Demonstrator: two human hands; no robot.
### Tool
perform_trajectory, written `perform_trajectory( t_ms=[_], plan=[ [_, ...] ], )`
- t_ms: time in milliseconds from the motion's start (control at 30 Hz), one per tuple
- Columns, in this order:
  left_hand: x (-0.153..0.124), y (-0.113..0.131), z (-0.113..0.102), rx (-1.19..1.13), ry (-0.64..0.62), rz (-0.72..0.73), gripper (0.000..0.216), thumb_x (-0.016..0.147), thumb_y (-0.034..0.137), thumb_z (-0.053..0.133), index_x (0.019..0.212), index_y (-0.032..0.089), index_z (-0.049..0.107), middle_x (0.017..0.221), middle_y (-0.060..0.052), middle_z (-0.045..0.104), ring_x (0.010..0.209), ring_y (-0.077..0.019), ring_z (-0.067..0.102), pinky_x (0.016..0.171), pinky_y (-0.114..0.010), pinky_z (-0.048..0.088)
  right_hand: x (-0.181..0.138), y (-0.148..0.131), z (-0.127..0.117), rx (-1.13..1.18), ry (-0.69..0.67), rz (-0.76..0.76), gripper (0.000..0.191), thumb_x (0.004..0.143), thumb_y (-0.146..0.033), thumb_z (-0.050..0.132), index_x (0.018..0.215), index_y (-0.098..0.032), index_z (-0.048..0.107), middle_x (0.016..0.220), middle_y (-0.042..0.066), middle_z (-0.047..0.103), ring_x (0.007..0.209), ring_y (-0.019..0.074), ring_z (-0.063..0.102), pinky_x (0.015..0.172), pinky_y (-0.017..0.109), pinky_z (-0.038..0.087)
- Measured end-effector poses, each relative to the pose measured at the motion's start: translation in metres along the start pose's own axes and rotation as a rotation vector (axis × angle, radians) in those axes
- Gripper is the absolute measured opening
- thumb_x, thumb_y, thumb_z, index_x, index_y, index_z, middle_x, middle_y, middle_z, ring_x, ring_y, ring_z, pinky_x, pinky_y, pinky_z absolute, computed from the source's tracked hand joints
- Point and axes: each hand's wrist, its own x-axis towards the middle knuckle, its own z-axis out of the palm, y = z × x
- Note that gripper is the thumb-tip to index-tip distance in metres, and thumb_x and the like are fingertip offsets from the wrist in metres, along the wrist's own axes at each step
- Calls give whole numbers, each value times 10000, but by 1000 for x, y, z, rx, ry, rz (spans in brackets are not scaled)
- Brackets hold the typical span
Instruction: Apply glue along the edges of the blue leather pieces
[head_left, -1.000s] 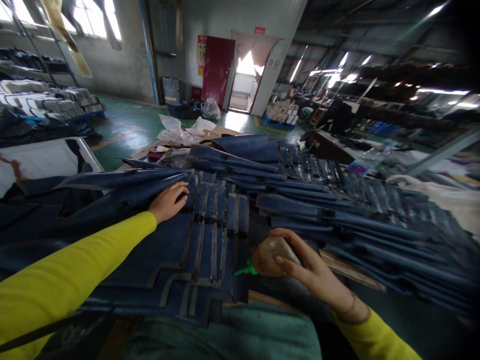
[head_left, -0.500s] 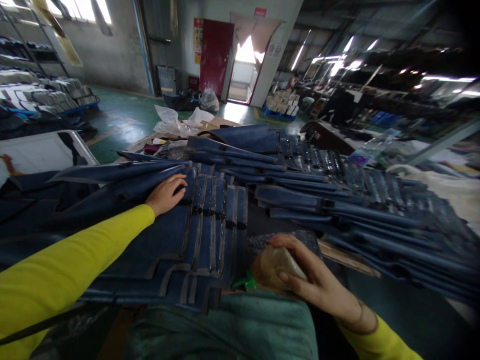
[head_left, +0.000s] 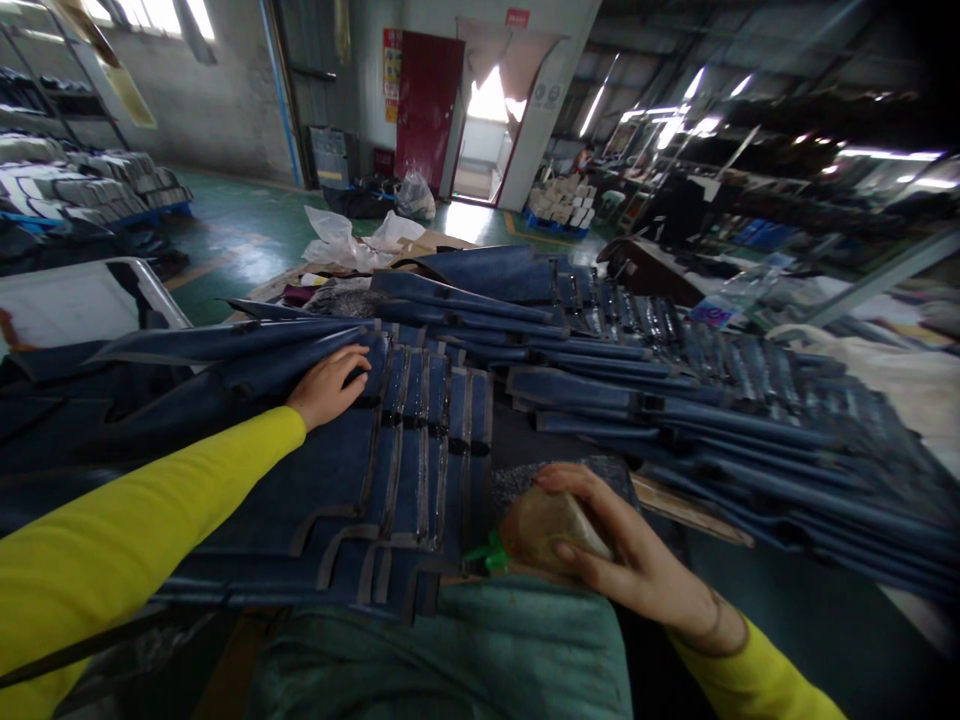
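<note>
My left hand (head_left: 330, 385) rests on the blue panels (head_left: 330, 465) with its fingers loosely bent and apart. These dark blue pieces have grey edges and overlap in a stepped stack, with shiny wet-looking strips (head_left: 424, 440) along their borders. At the lower right, my right hand (head_left: 622, 545) is wrapped round a brownish squeeze bottle (head_left: 551, 530). The bottle lies on its side, its green nozzle (head_left: 487, 553) pointing left toward the stack's right edge. Whether the nozzle touches a panel I cannot tell.
More folded blue panels (head_left: 720, 420) run in a long row to the right. Crumpled clear plastic (head_left: 360, 238) lies behind. A white-backed chair or board (head_left: 82, 305) stands at left. Wooden strips (head_left: 694, 508) stick out beneath the row. A dark red door (head_left: 427, 105) is farther back.
The whole view has shifted very slightly. Both hands stay in nearly the same places, and the squeeze bottle remains in my right hand.
</note>
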Motion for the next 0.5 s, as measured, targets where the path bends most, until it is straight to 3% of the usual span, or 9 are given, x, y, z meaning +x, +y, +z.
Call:
perform_trajectory(
  t_ms=[100,367,500],
  plan=[
    [0,-1,1,1,2,8,170,833,261,409,951,205,519,1233,-65,497,1165,-183,446,1016,-358,340,3,3,0,-6,58,31,457,796,-237,546,1220,-253,376,1184,77,475,1126,217,463,964,324,398],
    [0,0,0,-1,-1,-4,174,833,270,406,950,208,521,1240,-68,494,1175,-189,437,1018,-364,335,2,-4,5,33,-48,-34,474,793,-223,553,1226,-254,362,1201,80,454,1152,212,436,982,324,380],
    [0,0,0,-9,-9,-15,176,832,278,402,941,209,521,1235,-67,497,1171,-190,442,1016,-366,339,11,5,5,37,23,-7,454,799,-234,549,1217,-254,373,1193,76,449,1145,211,433,978,329,378]
  ],
)
